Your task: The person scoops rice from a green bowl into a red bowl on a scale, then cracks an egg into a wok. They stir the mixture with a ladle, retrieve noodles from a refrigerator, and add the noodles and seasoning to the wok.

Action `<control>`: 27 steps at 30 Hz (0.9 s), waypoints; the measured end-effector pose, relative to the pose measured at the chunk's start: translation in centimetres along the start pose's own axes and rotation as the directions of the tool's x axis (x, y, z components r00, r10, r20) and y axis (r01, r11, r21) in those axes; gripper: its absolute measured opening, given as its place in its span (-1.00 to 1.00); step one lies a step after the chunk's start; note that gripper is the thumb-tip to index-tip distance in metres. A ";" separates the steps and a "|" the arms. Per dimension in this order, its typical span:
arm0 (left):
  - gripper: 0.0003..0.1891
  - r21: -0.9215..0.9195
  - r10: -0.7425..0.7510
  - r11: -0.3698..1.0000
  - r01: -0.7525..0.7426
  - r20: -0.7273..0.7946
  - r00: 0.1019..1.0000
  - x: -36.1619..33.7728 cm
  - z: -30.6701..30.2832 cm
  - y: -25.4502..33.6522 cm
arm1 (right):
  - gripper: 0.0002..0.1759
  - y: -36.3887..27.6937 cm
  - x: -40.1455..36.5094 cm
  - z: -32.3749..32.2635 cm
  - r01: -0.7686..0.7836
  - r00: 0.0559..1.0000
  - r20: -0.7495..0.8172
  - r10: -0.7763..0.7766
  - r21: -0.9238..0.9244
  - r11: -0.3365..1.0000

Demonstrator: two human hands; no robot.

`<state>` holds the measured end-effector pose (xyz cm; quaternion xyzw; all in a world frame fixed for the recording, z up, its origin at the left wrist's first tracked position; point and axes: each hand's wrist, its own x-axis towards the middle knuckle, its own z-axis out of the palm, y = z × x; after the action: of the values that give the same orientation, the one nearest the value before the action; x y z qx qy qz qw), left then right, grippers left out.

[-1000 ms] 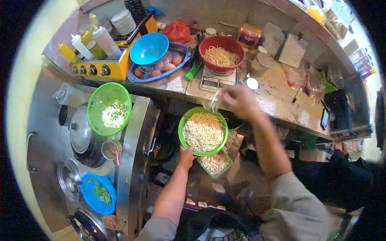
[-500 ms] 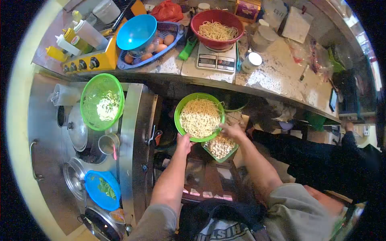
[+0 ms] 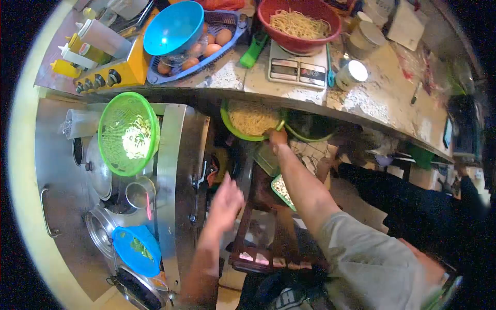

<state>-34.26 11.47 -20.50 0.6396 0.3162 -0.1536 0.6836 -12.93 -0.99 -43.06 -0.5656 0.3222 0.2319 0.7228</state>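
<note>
My right hand point(image 3: 277, 138) is stretched forward and closed on the near rim of the green bowl point(image 3: 250, 123). The bowl is full of pale noodles point(image 3: 253, 118) and sits tucked under the front edge of the bench point(image 3: 382, 98), so its far half is hidden in shadow. My left hand point(image 3: 226, 201) hangs in the air lower down, just beside the steel stove point(image 3: 173, 170). Its fingers are spread and loose and it has hold of nothing, though it is blurred. Below my right forearm a green tray point(image 3: 281, 188) of small pale pieces peeks out. Up on the bench, a red bowl point(image 3: 299, 20) of noodles stands on a scale point(image 3: 293, 70), with a white-lidded tin point(image 3: 351, 75) just to its right. Left of the scale, a blue bowl point(image 3: 173, 26) rests tilted in a basket of eggs point(image 3: 206, 49). On the stove, a green colander point(image 3: 126, 132) holds white shreds, and nearer me lies a blue plate point(image 3: 137, 248) with a few greens.
</note>
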 end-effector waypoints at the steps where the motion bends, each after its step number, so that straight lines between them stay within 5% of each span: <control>1: -0.29 0.254 0.066 0.963 -0.089 0.097 0.993 -4.3 -0.2 0.6 | -0.59 4.7 7.7 -0.7 0.250 0.966 0.020 -0.259 -0.336 0.908; 3: -0.45 0.448 0.240 0.850 -0.278 0.142 0.960 -11.2 0.3 0.7 | -0.55 11.7 18.5 -1.3 0.439 0.742 0.137 -0.656 -0.839 0.322; 4: -0.51 0.294 -0.153 0.945 0.141 0.019 0.988 -13.7 2.1 2.4 | -0.51 13.7 21.4 -1.2 0.392 0.602 0.300 -0.740 -0.919 -0.053; 5: -0.56 0.535 0.489 0.685 -0.495 0.167 0.856 -14.2 0.8 -3.9 | -0.52 10.6 19.7 -0.9 0.431 0.681 0.245 -0.690 -0.896 0.107; 8: -0.74 0.717 0.460 0.588 -0.374 0.084 0.884 -14.4 1.9 -5.0 | -0.55 4.4 14.7 0.4 0.331 0.916 -0.033 -0.400 -0.501 0.799; 10: -0.79 0.749 0.516 0.545 -0.376 0.055 0.855 -14.1 2.1 -4.7 | -0.56 1.8 12.7 0.8 0.234 0.957 -0.105 -0.270 -0.268 0.935; 14: -0.81 0.755 0.579 0.496 -0.430 0.081 0.811 -14.2 2.0 -5.6 | -0.59 0.6 11.8 1.6 0.204 0.969 -0.098 -0.226 -0.196 0.959; 17: -0.81 0.742 0.633 0.441 -0.505 0.142 0.761 -13.8 1.0 -6.5 | -0.61 0.8 13.4 2.8 0.270 0.952 -0.049 -0.303 -0.335 0.903; 18: -0.80 0.739 0.654 0.426 -0.522 0.147 0.742 -14.0 1.1 -7.0 | -0.61 1.0 14.3 2.9 0.334 0.926 0.010 -0.377 -0.487 0.807; 20: -0.78 0.686 0.614 0.507 -0.522 0.137 0.777 -13.8 1.7 -6.6 | -0.62 2.1 16.4 2.5 0.509 0.819 0.286 -0.498 -0.762 0.399; 22: -0.75 0.705 0.556 0.533 -0.469 0.127 0.822 -14.3 1.2 -6.2 | -0.62 2.1 16.7 1.5 0.625 0.761 0.499 -0.415 -0.735 0.263; 24: -0.75 0.739 0.626 0.469 -0.484 0.109 0.772 -14.3 1.7 -7.2 | -0.63 1.5 15.8 0.4 0.527 0.828 0.521 -0.208 -0.594 0.607; 26: -0.78 0.691 0.796 0.480 -0.540 -0.086 0.599 -14.5 2.3 -7.0 | -0.63 -0.2 13.0 -0.8 0.208 0.889 0.457 0.035 -0.469 0.858; 27: -0.77 0.671 0.717 0.523 -0.526 -0.012 0.697 -14.5 2.0 -7.9 | -0.62 -1.2 11.2 -1.5 0.138 0.893 0.441 0.092 -0.462 0.876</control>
<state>-49.57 5.64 -17.55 0.9117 0.0898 0.1036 0.3873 -4.74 -3.11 -50.58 -0.6620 0.0711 0.4203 0.6164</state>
